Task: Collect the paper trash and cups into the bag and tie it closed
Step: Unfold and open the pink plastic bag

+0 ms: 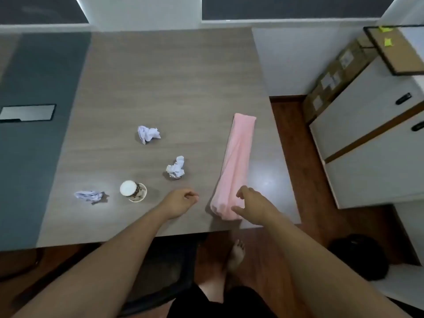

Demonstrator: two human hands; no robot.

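Note:
A long pink bag (236, 161) lies flat on the grey wooden table (174, 83), running from the near right edge away from me. My right hand (252, 206) hovers over the bag's near end, fingers apart, holding nothing. My left hand (181, 201) is just left of the bag with its fingers loosely curled and empty. A patterned paper cup (133, 191) lies tipped on the table to the left. Three crumpled white paper balls lie around it: one far (148, 133), one in the middle (176, 168), one at the near left (89, 195).
A dark-framed flat panel (27, 112) is set in the grey strip at the table's left. White cabinets (371, 143) and cardboard boxes (332, 79) stand to the right. A cork board (399, 49) leans there. A black chair (160, 271) sits under the table's near edge.

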